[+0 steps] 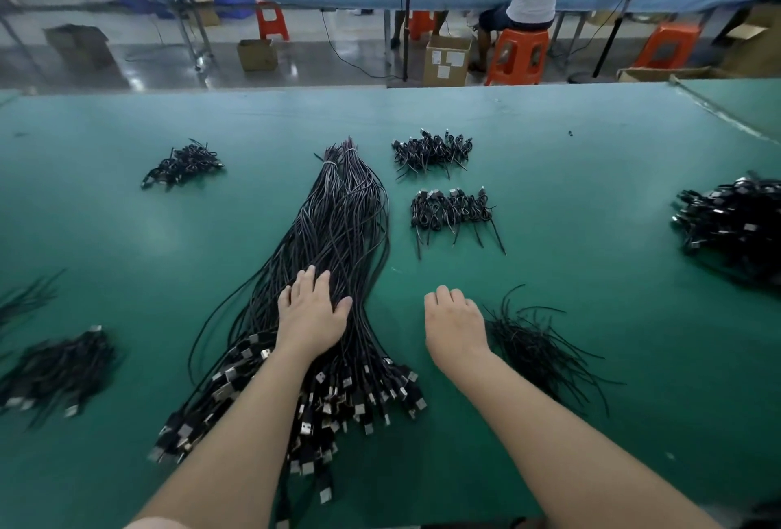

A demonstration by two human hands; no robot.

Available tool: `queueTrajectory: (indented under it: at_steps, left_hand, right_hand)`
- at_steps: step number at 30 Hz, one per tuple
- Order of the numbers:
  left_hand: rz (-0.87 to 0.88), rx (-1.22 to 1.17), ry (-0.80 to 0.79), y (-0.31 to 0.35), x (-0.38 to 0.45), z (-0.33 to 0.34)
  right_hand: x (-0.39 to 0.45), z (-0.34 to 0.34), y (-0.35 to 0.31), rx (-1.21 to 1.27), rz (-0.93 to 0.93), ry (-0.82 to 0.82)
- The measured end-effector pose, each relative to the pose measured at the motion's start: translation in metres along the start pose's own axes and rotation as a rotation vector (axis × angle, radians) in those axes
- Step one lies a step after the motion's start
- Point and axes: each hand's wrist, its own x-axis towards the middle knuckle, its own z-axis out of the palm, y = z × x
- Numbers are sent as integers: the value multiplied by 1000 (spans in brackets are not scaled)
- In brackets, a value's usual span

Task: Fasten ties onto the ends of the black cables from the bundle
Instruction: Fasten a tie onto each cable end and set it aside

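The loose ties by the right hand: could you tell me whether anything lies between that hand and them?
Nothing visible does. The right hand hovers over bare green table, with the loose ties just to its right. The left hand rests on the cable bundle.

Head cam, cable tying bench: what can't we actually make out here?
- Right hand: fingertips curl under the palm, so whether it pinches a tie is hidden.
- Loose ties: too thin to count; the right forearm covers their near edge.
- Cable bundle: the left hand and forearm cover its middle and some plugs.
- Left pile: motion-blurred.
- Right pile: cut off by the frame edge.
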Motion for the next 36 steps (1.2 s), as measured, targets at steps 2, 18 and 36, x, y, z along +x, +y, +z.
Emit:
queueTrajectory:
  at_steps: [2,18,36]
  left_hand:
    - [-9,-42,-1,0,2,-1]
    - [-27,-270,18,-6,8,-4]
    - [198,-103,92,18,-17,-27]
  right_hand:
    - [2,-12,-7,94,27,3]
    - [8,-30,-85,597,198,-361]
    - [-18,-85,-38,1254,180,-310]
